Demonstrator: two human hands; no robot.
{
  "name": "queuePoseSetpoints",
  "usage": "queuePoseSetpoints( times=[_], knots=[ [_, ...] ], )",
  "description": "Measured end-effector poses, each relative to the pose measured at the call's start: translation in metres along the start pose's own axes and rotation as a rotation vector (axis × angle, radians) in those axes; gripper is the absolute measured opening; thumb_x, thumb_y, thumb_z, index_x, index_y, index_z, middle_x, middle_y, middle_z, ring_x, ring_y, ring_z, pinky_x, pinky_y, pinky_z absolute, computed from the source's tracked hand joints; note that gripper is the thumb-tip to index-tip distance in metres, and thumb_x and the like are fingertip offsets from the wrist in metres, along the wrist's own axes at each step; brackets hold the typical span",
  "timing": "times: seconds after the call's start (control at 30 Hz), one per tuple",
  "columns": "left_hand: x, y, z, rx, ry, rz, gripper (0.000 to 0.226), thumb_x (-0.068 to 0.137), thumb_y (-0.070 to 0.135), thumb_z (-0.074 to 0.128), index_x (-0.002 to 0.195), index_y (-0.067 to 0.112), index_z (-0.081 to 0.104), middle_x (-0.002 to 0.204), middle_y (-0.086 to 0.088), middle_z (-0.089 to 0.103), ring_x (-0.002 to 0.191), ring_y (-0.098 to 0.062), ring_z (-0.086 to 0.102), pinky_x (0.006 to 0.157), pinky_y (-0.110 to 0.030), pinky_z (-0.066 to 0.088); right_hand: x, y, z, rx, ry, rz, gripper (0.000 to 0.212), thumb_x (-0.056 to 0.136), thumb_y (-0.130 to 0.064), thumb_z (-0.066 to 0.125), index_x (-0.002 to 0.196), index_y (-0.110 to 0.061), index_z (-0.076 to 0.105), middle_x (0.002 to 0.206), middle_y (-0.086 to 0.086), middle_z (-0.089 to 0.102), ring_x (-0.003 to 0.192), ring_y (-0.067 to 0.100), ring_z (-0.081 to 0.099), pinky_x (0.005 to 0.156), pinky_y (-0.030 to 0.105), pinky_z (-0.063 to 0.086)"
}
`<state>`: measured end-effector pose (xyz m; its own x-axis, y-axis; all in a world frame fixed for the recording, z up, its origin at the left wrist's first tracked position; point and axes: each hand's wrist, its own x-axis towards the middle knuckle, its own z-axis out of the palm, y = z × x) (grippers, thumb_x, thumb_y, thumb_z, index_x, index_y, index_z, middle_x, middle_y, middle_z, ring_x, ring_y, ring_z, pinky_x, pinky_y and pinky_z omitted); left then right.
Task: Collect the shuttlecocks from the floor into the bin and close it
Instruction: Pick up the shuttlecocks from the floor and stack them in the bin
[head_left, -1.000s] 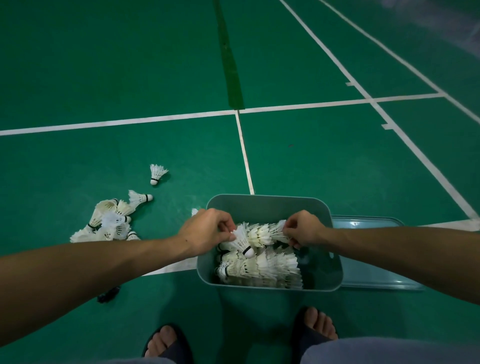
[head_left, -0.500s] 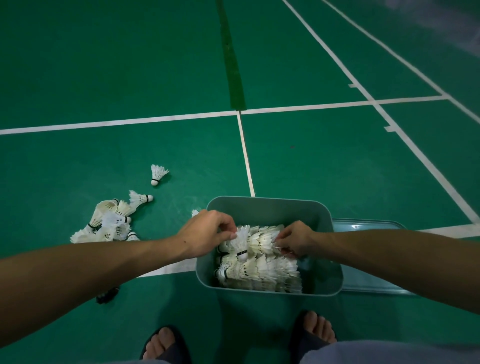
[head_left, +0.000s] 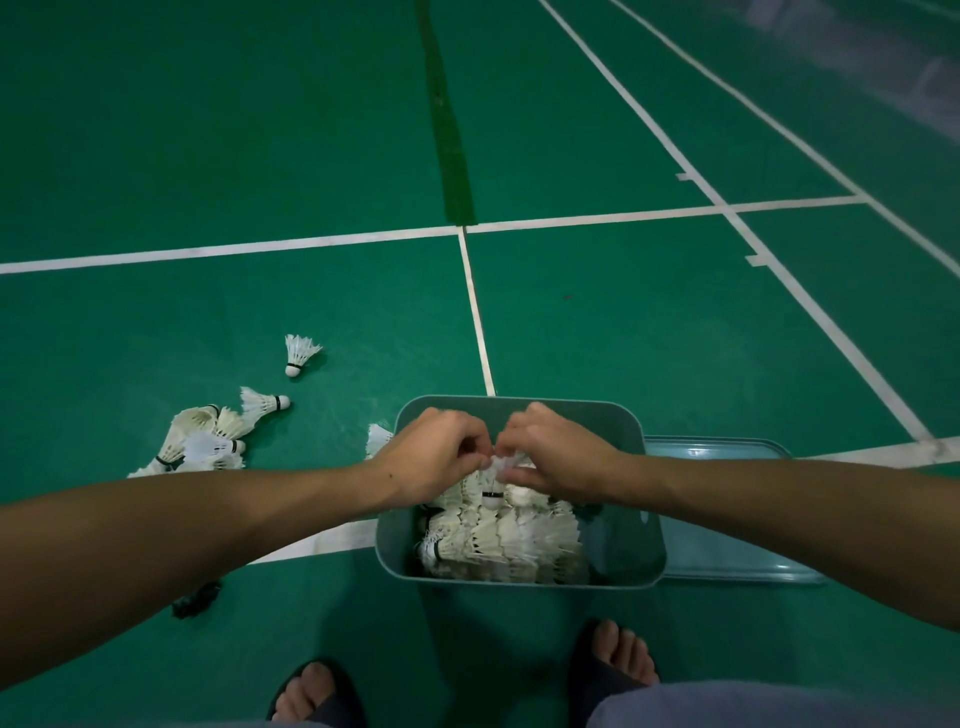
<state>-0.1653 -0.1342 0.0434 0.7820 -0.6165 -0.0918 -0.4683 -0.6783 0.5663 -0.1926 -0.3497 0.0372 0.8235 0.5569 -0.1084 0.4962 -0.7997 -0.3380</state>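
A grey-green bin (head_left: 644, 551) stands on the green court floor in front of my feet, open, with rows of white shuttlecocks (head_left: 498, 540) stacked inside. Over it my left hand (head_left: 431, 457) and my right hand (head_left: 561, 457) meet, and both pinch a short stack of shuttlecocks (head_left: 493, 480) just above the rows. The bin's lid (head_left: 727, 551) lies flat on the floor right of the bin. A pile of loose shuttlecocks (head_left: 208, 441) lies on the floor to the left, with one apart (head_left: 298, 353) and one (head_left: 376, 439) beside the bin's left wall.
White court lines (head_left: 475, 312) cross the floor ahead. A small dark object (head_left: 195, 603) lies on the floor at lower left, under my left forearm. My sandalled feet (head_left: 618, 660) stand close behind the bin.
My hands have come together over the bin's middle. The long stack they held stretched between them has been pushed shorter and lowered toward the rows.
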Motion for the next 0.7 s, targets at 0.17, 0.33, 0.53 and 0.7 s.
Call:
queuePoseSetpoints(
  times=[0.17, 0.33, 0.53, 0.7],
  knots=[
    [0.011, 0.006, 0.005, -0.019, 0.028, -0.12, 0.003, 0.102, 0.025, 0.064, 0.103, 0.025, 0.061, 0.095, 0.011, 0.069, 0.083, -0.005, 0.069, 0.079, -0.029, 0.062, -0.012, 0.029, -0.014, -0.149, 0.096, 0.294, 0.018, 0.104, -0.034, 0.054, 0.1, -0.019, 0.062, 0.088, -0.002, 0.066, 0.076, 0.016, 0.062, 0.069, 0.032, 0.057],
    [0.008, -0.013, 0.022, 0.097, -0.279, -0.246, 0.023, 0.103, 0.042, 0.06, 0.11, 0.02, 0.063, 0.101, 0.002, 0.072, 0.087, -0.016, 0.072, 0.082, -0.04, 0.063, -0.023, 0.046, 0.001, -0.131, -0.03, 0.518, 0.018, 0.095, -0.017, 0.054, 0.08, -0.01, 0.061, 0.07, 0.005, 0.063, 0.065, 0.025, 0.064, 0.064, 0.04, 0.06],
    [0.001, -0.024, 0.05, 0.089, -0.477, -0.316, 0.082, 0.101, 0.064, 0.05, 0.159, 0.01, 0.029, 0.14, -0.017, 0.064, 0.119, -0.026, 0.067, 0.105, -0.044, 0.053, -0.016, 0.052, 0.035, 0.14, -0.193, 0.663, 0.027, 0.088, -0.006, 0.059, 0.063, -0.015, 0.051, 0.061, 0.002, 0.052, 0.055, 0.017, 0.05, 0.048, 0.025, 0.041],
    [0.001, -0.024, 0.058, -0.061, -0.451, -0.34, 0.091, 0.099, 0.064, 0.055, 0.165, 0.014, 0.018, 0.168, -0.01, 0.034, 0.149, -0.029, 0.043, 0.117, -0.034, 0.037, -0.017, 0.059, 0.053, 0.369, -0.2, 0.789, 0.017, 0.091, -0.006, 0.067, 0.075, -0.008, 0.067, 0.071, 0.008, 0.065, 0.062, 0.018, 0.063, 0.059, 0.032, 0.061]
  ],
)
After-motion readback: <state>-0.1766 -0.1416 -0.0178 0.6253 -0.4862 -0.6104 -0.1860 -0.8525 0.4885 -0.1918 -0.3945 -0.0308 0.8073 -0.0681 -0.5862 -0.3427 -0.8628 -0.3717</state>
